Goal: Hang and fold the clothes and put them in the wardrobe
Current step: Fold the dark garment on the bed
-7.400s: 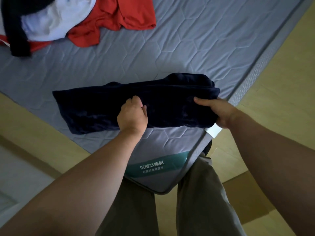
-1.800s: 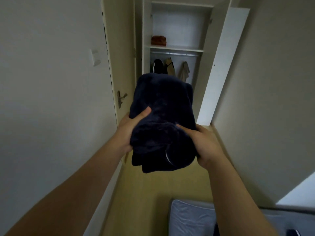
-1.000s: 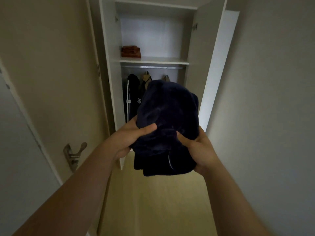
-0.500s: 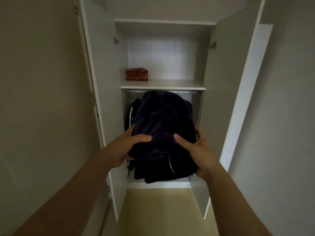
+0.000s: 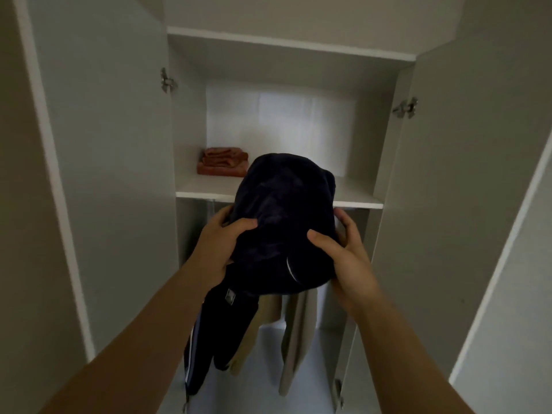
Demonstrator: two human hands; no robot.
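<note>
The beige left wall [image 5: 18,264] and the greyish right wall [image 5: 528,309] stand at the view's edges, dimly lit.

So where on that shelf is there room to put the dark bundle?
The shelf is bare, as far as shows past the dark bundle, from the folded rust-coloured stack rightward to the right wall. Below it is crowded: hanging clothes fill the left and middle.

Folded garment [image 5: 283,222], near centre: dark navy, plain, thin white piping line low right. Folded cloth [image 5: 222,165], far left: rust orange. Wardrobe [image 5: 206,186]: white, doors shaded grey. Hanging garments, left to right: black jacket [image 5: 209,339] with white side stripe, small pale patch; tan garment [image 5: 268,309]; beige garment [image 5: 298,339]. Hinges [image 5: 167,82]: silver.
</note>
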